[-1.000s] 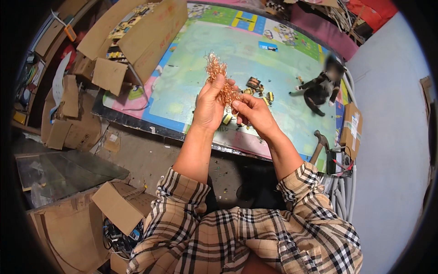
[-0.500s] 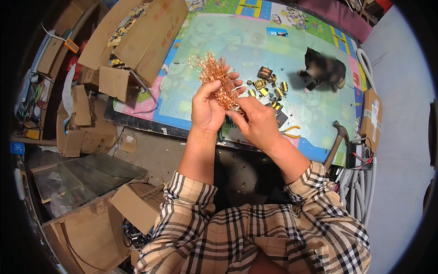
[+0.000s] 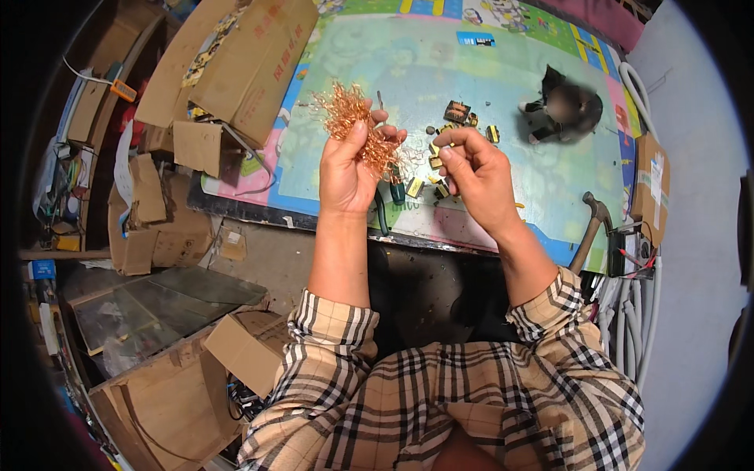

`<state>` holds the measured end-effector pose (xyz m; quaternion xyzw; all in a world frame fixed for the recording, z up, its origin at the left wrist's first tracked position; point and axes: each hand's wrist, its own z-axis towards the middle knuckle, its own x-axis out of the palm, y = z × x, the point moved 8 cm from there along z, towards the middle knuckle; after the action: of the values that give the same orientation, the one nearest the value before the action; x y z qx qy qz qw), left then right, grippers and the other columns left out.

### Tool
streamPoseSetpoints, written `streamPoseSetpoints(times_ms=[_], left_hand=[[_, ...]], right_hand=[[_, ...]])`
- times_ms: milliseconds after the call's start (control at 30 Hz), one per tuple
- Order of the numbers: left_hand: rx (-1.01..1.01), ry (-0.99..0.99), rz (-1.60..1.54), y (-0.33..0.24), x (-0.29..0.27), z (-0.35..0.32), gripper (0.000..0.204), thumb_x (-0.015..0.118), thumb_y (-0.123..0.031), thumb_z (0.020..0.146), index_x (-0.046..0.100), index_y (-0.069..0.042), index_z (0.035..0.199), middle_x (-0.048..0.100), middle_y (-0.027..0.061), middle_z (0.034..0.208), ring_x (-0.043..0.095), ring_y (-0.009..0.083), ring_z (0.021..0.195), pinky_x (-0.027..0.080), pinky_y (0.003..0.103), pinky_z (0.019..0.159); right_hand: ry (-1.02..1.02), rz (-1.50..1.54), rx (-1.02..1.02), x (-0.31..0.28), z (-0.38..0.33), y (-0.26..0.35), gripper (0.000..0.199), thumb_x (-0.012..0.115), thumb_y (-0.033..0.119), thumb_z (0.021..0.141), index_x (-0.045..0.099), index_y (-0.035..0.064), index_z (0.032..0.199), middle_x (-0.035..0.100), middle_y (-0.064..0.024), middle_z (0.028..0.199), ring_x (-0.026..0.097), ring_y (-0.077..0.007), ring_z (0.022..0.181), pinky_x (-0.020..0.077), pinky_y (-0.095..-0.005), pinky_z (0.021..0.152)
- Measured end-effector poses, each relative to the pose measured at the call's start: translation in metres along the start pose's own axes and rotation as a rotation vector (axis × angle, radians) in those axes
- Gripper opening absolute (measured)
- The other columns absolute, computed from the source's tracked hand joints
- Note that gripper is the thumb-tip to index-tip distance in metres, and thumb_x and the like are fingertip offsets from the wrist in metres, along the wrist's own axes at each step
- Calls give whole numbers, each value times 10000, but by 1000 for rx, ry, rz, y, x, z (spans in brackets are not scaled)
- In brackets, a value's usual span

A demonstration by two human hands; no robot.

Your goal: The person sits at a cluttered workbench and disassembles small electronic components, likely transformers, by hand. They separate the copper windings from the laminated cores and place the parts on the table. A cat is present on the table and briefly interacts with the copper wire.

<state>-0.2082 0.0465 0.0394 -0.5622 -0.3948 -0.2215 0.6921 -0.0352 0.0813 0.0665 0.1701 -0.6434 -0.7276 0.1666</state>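
A tangled bundle of fine copper wire (image 3: 343,114) rests in my left hand (image 3: 349,177), its thumb pressed over the strands and its fingers curled behind them. Loose ends stick out on the side toward my right hand (image 3: 483,180), which is held apart from the bundle with thumb and forefinger pinched together. Whether a strand is between those fingertips I cannot make out. Beyond and beneath the right hand lie several small yellow-and-black transformers (image 3: 415,188) and a larger dark one with copper windings (image 3: 457,111). Near my left wrist, a green-handled tool (image 3: 382,212) lies at the table edge.
A dark cat (image 3: 572,106) sits on the patterned table mat (image 3: 361,55) at the right. A hammer (image 3: 593,228) lies at the near right corner. An open cardboard box (image 3: 255,71) stands at the left, a blue card (image 3: 476,39) at the back.
My right hand has drawn away from the copper wire to the right, fingers pinched. The left hand with the bundle has shifted slightly left. The cat has turned its head and moved a little.
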Motion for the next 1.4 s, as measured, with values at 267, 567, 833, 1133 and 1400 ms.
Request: streamPoseSetpoints(times_ms=[267, 567, 833, 1133, 1400], left_hand=[[-75, -88, 313, 20, 3, 3, 190, 539, -123, 949, 515, -2, 1093, 571, 67, 884, 588, 149, 739, 559, 353, 700], [-391, 183, 245, 43, 25, -14, 334, 623, -112, 890, 492, 23, 1165, 552, 101, 998, 538, 154, 761, 492, 334, 691], [-287, 144, 1250, 65, -10, -17, 352, 621, -52, 853, 479, 40, 1162, 607, 80, 908, 559, 135, 752, 476, 276, 725], [-503, 753, 1600, 136, 33, -49, 303, 658, -70, 785, 586, 27, 1063, 610, 254, 1031, 581, 400, 964, 462, 419, 837], [-454, -9, 472, 89, 35, -18, 200, 626, -84, 880, 569, 47, 1020, 623, 96, 873, 593, 159, 753, 526, 337, 761]], right_hand=[[5, 65, 50, -37, 18, 6, 112, 579, 75, 904, 633, 19, 984, 585, -5, 699, 526, -38, 571, 429, -190, 522], [159, -54, 103, -66, 29, -17, 126, 585, 63, 905, 657, -10, 979, 633, -30, 745, 577, -66, 598, 462, -209, 540], [457, -595, 250, -65, -2, -42, 110, 607, 85, 863, 635, -21, 875, 625, -117, 716, 627, -189, 610, 486, -322, 560], [246, -504, -331, -63, 0, 11, 100, 637, 101, 834, 633, 2, 845, 610, -119, 734, 596, -278, 639, 468, -350, 581], [-24, -692, -260, -87, 26, -14, 122, 639, 157, 837, 630, 37, 821, 636, -127, 759, 616, -329, 704, 484, -390, 618]])
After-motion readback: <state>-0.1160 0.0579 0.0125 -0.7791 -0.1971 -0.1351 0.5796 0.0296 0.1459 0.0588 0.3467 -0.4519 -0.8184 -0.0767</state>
